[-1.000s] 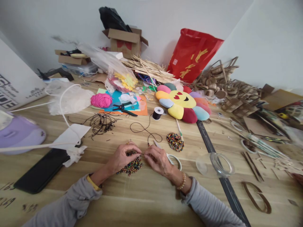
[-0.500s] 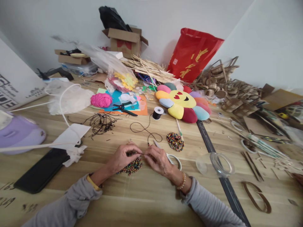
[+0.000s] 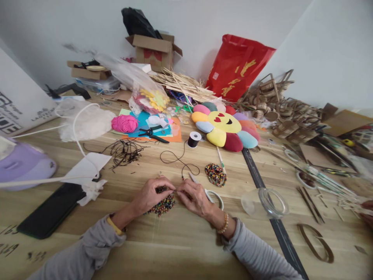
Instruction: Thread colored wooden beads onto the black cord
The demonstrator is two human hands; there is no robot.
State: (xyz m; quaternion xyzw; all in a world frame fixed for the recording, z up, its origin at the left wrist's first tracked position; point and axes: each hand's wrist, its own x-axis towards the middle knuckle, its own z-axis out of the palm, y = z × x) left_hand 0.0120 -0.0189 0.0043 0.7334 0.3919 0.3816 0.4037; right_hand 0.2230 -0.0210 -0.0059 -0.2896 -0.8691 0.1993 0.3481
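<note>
Both hands are low in the middle of the frame, with their fingertips almost meeting. The left hand (image 3: 156,195) has its thumb and fingers pinched together, and it seems to grip a bit of thin black cord (image 3: 199,170). The right hand (image 3: 192,196) is pinched too, and seems to have the same cord. The fingers hide the rest, so I can't tell if a bead is in there.

A heap of small, round, shiny beads in many colours (image 3: 161,207) sits on the wooden table (image 3: 186,249), just under the left hand. The cord makes a loose loop in the middle of the frame, and one end goes up to a white-rimmed spool of black cord (image 3: 193,140). White-handled scissors (image 3: 208,193) lie right beside the right hand. A coil of colourful strung beads (image 3: 215,175) is a little way up and right of them.

To do this bit well, I think both hands should pinch the cord close together, so the short piece between them stays stiff and doesn't flop. Staying low is good, as anything dropped won't roll far. Keep that loop slack so nothing tugs, and mind the scissors with the right wrist.
</note>
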